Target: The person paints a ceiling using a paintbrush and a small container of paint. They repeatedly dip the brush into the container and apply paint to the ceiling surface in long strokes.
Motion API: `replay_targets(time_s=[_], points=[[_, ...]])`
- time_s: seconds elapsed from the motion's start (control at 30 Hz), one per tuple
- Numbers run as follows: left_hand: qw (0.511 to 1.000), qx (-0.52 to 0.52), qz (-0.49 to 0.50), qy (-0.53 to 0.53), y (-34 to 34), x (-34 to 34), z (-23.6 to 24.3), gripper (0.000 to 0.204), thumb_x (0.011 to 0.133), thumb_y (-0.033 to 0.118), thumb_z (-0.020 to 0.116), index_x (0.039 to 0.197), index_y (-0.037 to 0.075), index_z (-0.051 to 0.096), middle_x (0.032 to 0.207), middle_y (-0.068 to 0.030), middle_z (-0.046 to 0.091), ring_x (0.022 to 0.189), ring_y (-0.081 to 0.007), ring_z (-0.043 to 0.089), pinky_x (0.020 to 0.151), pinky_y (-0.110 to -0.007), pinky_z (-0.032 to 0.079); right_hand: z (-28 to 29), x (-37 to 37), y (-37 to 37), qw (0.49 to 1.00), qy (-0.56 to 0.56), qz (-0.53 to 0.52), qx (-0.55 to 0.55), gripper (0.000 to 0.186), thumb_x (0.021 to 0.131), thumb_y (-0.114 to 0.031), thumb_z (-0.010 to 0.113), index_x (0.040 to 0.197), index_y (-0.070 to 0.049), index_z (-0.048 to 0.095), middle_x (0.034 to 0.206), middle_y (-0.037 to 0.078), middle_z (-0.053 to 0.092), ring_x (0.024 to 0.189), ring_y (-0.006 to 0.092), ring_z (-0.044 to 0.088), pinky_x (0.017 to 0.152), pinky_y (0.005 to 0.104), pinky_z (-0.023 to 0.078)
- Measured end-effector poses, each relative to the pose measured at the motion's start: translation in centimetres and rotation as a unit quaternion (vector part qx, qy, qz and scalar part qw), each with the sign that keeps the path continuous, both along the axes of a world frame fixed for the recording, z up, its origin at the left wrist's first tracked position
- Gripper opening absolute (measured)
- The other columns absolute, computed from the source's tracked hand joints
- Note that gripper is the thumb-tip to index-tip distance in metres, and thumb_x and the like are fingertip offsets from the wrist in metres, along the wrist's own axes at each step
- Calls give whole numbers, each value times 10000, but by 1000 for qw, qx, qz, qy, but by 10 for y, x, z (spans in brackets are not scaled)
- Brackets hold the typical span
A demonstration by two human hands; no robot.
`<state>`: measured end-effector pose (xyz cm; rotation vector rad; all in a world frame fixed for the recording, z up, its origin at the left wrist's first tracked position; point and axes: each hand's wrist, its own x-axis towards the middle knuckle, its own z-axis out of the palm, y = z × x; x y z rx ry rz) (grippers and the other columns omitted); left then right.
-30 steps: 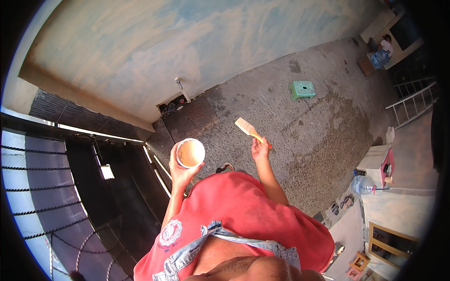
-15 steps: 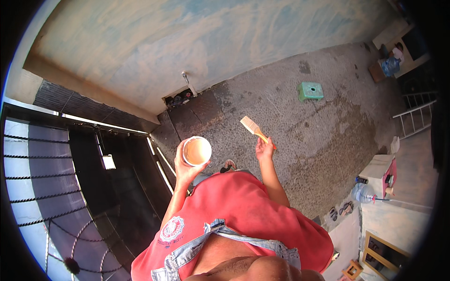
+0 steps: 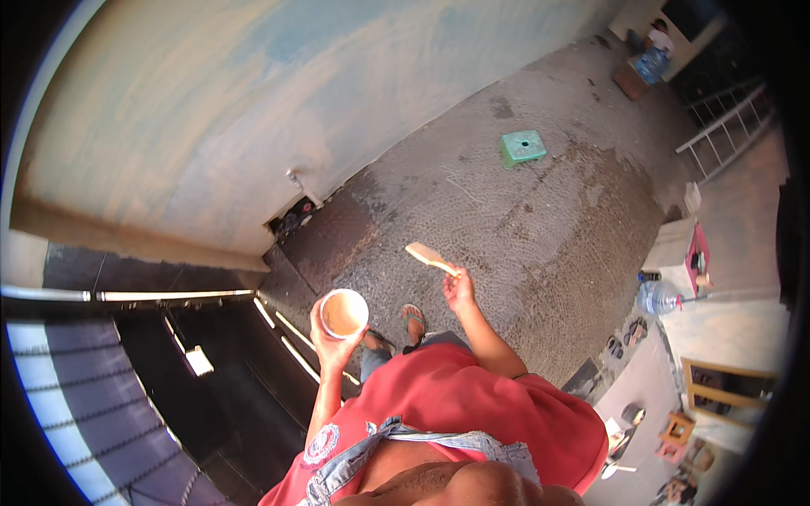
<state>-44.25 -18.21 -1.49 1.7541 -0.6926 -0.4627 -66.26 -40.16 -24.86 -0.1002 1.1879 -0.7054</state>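
My left hand (image 3: 329,344) is wrapped round a white tub (image 3: 344,314) with pale orange-cream paint inside, held upright before my body. In my right hand (image 3: 459,290) is a paintbrush (image 3: 433,258), gripped by its orange handle. Its wide, pale bristles point up and to the left, toward the wall. A gap separates the brush from the tub. Beyond both hands rises the wall (image 3: 219,110), streaked with blue and cream. My sandalled feet (image 3: 412,320) show below, between the two hands.
A green stool (image 3: 523,147) stands on the rough floor ahead. A pipe with a tap (image 3: 304,187) is by the wall. A dark gate (image 3: 219,396) lies left. On the right are a ladder (image 3: 727,131), a water jug (image 3: 658,297) and sandals (image 3: 629,335). Another person (image 3: 658,38) is far off.
The view has swung, so the stool and wall now sit further left. The brush has tilted flatter and its bristles appear narrower. Both hands keep their holds, and more of my feet shows.
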Motion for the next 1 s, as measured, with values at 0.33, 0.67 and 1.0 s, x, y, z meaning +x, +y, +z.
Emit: replay_targets(time_s=[0.33, 0.67, 1.0], points=[[999, 24, -30, -6, 1, 41, -30, 949, 584, 177, 974, 1377, 27, 474, 1265, -130, 654, 1178, -243, 642, 1044, -401, 500, -49, 4, 72, 999, -13, 41, -18, 343, 969, -213, 559, 1277, -109, 668, 986, 46, 689, 745, 108, 605, 653, 237, 499], [997, 46, -54, -33, 4, 34, -36, 950, 586, 225, 976, 1372, 38, 474, 1245, -119, 663, 1137, -237, 658, 1014, -391, 511, -94, 17, 147, 941, -106, 315, 60, 260, 958, -87, 618, 1212, -47, 578, 951, 38, 654, 767, 133, 624, 623, 259, 508], [995, 56, -88, -6, 8, 4, -36, 973, 563, 184, 983, 1370, 23, 465, 1325, -136, 623, 1201, -248, 622, 1061, -399, 486, -112, 20, 223, 781, 122, 602, -113, 460, 778, -409, 875, 825, -76, 561, 604, 6, 558, 471, 131, 531, 452, 319, 418]])
